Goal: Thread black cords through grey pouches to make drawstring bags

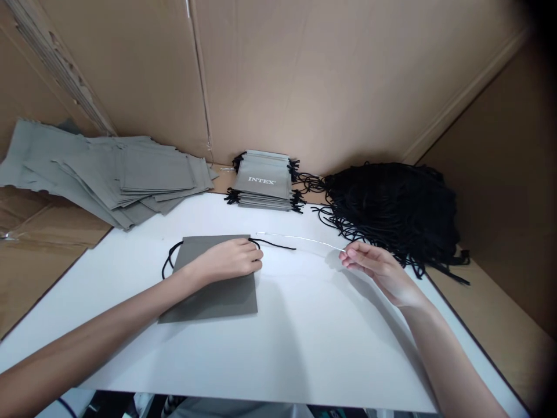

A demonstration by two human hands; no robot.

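Observation:
A flat grey pouch (pixel 226 299) lies on the white table, with black cord (pixel 167 261) looping out at its top left corner. My left hand (pixel 237 258) rests on the pouch's upper right, its fingers closed at the corner where a black cord end (pixel 278 245) sticks out to the right. What exactly those fingers grip is hidden. To the right, my right hand (pixel 365 261) pinches one end of a thin, pale wire (pixel 304 238). The wire's far end reaches left, just above the cord end.
Loose grey pouches (pixel 152 168) are piled at the back left. A neat stack of corded pouches (pixel 263 183) marked INTEX stands at the back middle. Beside it lies a heap of black cords (pixel 391 203). Cardboard walls (pixel 304 81) enclose the white table (pixel 243 360).

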